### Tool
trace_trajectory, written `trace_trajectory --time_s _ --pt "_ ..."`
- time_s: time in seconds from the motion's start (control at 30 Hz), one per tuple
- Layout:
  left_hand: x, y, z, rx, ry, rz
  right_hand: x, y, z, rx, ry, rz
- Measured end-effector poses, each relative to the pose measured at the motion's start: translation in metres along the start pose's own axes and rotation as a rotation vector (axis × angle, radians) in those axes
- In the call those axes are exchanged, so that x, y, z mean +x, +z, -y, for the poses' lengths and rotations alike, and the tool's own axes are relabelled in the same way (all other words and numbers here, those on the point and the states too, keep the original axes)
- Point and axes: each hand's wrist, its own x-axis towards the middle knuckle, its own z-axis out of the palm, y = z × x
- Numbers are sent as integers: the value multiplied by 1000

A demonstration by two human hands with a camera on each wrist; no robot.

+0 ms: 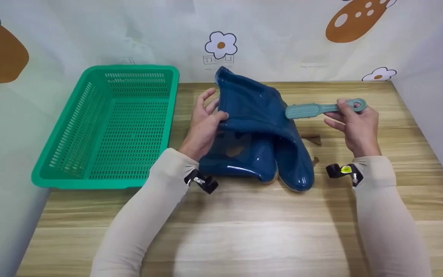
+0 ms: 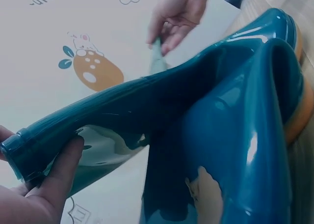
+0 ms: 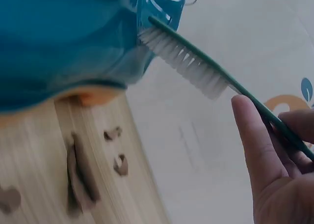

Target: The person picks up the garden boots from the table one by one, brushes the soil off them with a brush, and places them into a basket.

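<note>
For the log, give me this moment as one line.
left hand: holds blue boot by top; right hand: holds green brush, bristles at boot; brown pieces: on table

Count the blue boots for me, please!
2. One boot is held by the left hand; the other boot lies beside it on the table.

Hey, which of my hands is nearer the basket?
Left. Your left hand grips a boot just right of the basket; your right hand holds the brush past the boot, farther away.
</note>
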Motion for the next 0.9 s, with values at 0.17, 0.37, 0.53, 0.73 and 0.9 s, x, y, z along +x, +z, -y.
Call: trace_trajectory --time_s 0.17,0.37,0.53,0.73,0.9 --pt "4 17 -9 -41 9 43 -1 -12 4 92 -11 -22" --pt "11 57 -23 -162 60 142 -4 -13 9 155 -6 -13" --pt "14 80 -29 -200 62 217 -9 -14 10 220 16 -24" --pt "10 89 -37 -192 44 259 -13 -17 12 283 23 -35" --pt "7 88 -47 -217 70 274 -16 -19 14 319 20 -33"
